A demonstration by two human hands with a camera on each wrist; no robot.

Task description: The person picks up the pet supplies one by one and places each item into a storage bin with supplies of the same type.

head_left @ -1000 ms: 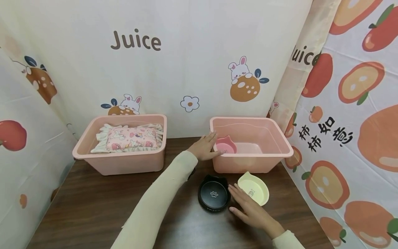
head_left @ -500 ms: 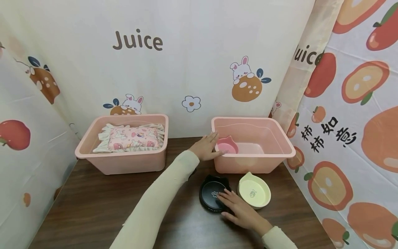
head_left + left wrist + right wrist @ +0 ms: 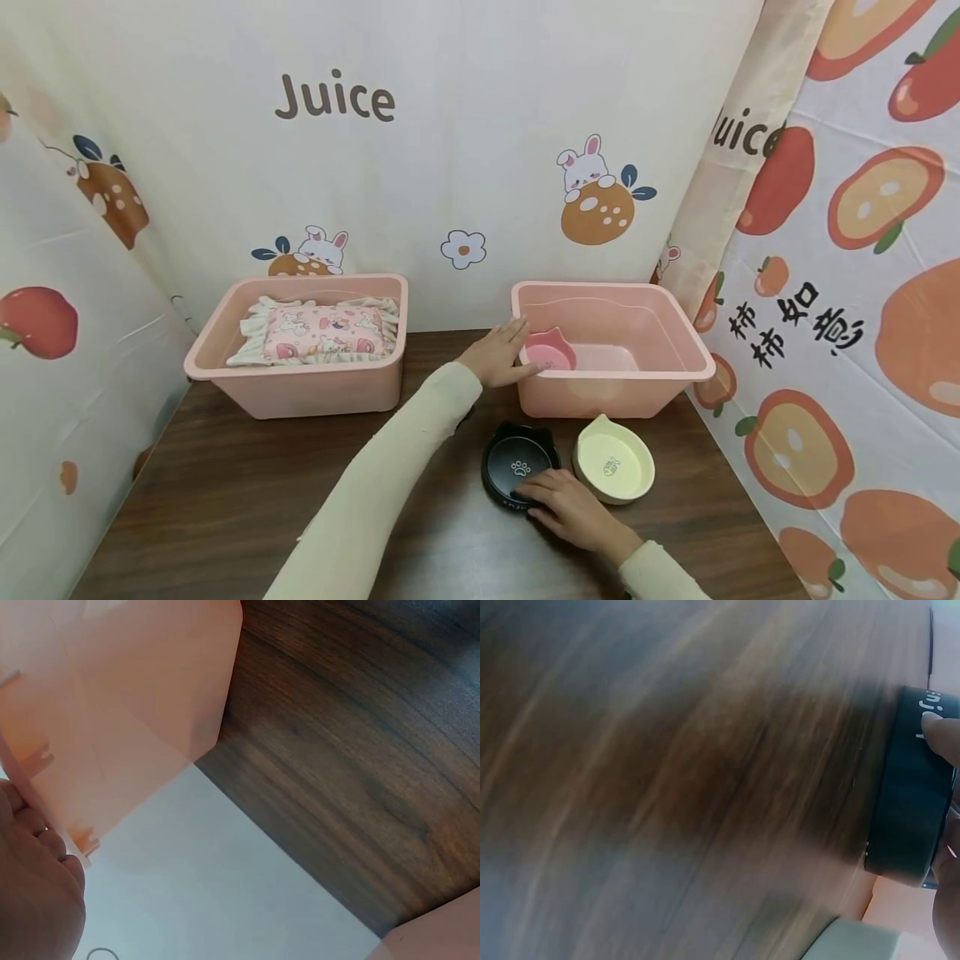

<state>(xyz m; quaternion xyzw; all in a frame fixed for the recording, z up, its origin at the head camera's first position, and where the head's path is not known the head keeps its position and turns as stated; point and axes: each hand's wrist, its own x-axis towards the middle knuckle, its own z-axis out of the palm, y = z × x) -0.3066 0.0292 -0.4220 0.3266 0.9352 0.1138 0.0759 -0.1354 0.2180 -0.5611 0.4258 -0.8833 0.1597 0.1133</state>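
My right hand [image 3: 573, 512] pinches the near right rim of a black cat-eared pet bowl [image 3: 510, 467] with a paw print inside. In the right wrist view, the thumb presses the lettered outer wall of the black bowl [image 3: 911, 802]. My left hand [image 3: 497, 354] rests on the front left corner of the right pink bin [image 3: 607, 396], its fingers looking straight from above. In the left wrist view, the left hand [image 3: 37, 892] lies along the bin's edge; its fingertips are hidden. Inside that bin sits a pink eared bowl [image 3: 555, 354].
A pale yellow pet bowl [image 3: 615, 467] stands beside the black one on the dark wooden table [image 3: 225, 492]. Another pink bin [image 3: 315, 396] at the back left holds a frilled pink pillow [image 3: 322, 332]. Printed curtains [image 3: 465, 150] enclose the back and sides.
My right hand has moved left from between the two bowls, over the black bowl, and now grips its near rim. The left hand has stayed on the bin.
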